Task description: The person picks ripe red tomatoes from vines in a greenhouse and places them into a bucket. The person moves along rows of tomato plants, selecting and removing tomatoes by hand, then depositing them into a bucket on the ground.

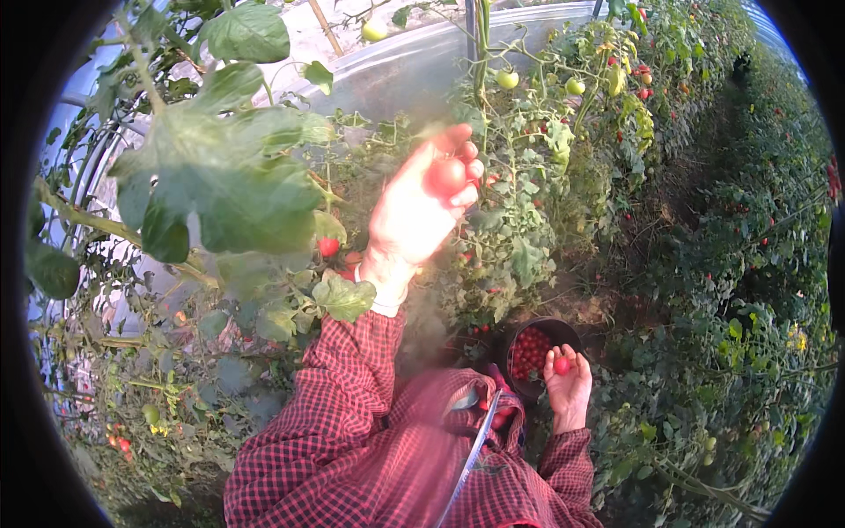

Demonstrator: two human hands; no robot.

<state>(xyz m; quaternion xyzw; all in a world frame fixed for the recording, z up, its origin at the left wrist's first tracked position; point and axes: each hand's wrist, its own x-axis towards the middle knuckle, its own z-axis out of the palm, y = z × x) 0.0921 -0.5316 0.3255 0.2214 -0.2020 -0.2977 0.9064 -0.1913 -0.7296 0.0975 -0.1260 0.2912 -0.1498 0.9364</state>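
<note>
My left hand (pixel 414 208) is raised among the vines in bright sun, palm turned up. A ripe red tomato (pixel 447 176) lies in its curled fingers. Lower down, my right hand (pixel 569 393) is palm up beside the near right rim of a dark bucket (pixel 569 328). It cradles a smaller red tomato (pixel 562 365) on its fingers. Many small red tomatoes (pixel 530 352) lie inside the bucket. Against my checked garment, a gathered cloth pouch (pixel 475 383) gapes and shows some red fruit (pixel 500 420) inside.
A large blurred leaf (pixel 218 178) hangs close at the upper left. Green tomatoes (pixel 507 79) hang ahead near plastic sheeting (pixel 396 72). One red tomato (pixel 328 247) shows left of my left wrist. Dense vines (pixel 746 277) line the right; a strap (pixel 472 455) crosses my front.
</note>
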